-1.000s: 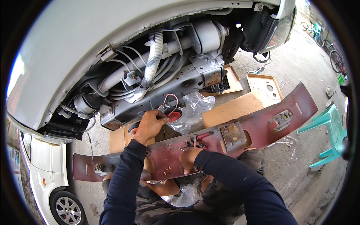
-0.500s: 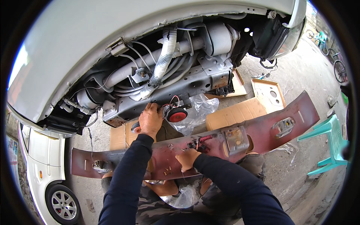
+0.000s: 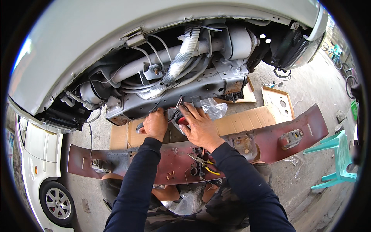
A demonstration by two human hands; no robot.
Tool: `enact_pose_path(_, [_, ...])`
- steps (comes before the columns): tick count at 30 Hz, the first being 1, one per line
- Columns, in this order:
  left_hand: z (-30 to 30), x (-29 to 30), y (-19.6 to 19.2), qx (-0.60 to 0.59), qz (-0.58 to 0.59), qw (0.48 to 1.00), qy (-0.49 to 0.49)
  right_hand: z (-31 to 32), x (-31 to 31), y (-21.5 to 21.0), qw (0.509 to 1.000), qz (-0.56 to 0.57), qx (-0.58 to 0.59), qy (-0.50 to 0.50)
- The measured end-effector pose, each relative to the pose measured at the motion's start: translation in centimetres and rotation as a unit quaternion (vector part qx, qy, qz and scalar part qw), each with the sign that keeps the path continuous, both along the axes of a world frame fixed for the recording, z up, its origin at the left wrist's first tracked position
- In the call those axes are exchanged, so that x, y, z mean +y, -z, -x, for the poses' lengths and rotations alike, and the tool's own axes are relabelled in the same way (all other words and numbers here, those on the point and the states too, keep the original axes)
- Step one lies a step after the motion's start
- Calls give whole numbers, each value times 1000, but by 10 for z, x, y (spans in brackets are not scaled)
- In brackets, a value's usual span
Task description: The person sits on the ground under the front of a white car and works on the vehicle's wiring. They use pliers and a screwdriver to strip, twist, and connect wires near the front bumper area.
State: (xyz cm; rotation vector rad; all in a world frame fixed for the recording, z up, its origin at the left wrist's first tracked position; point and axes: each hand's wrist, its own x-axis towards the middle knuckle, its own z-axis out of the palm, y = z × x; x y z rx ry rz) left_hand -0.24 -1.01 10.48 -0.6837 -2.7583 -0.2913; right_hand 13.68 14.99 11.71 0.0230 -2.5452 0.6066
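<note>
My left hand (image 3: 155,124) is closed at the lower edge of the grey metal crossbeam (image 3: 181,94), its fingertips pinched round a thin dark wire. Beside it, my right hand (image 3: 200,127) curls over a round red and black car horn (image 3: 179,117), with the thumb across its face and the fingers near the wires on top. A second disc-shaped horn (image 3: 140,128) shows partly to the left of my left hand. Below my hands, a pair of pliers (image 3: 206,164) with yellow and black handles lies on the dark red bumper (image 3: 174,154), among dark parts and small brass-coloured pieces.
The white vehicle body (image 3: 77,46) arches overhead, with a silver corrugated hose (image 3: 181,58) inside. Cardboard (image 3: 243,120) and clear plastic (image 3: 213,108) lie on the concrete. A green plastic chair (image 3: 338,154) stands right; a white car (image 3: 42,150) is parked left.
My right hand has risen from the bumper to the car horn, leaving the pliers in sight on the bumper. My left hand stays near the crossbeam. The view has shifted slightly.
</note>
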Motion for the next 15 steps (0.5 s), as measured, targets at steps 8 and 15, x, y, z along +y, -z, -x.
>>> enact_pose_path(8, [2,-10,-4,31,110,992,52,36,-2,-1,988,-153,-8,22])
enact_pose_path(15, [5,-24,-8,28,82,989,124,46,7,8,998,-42,43,-19])
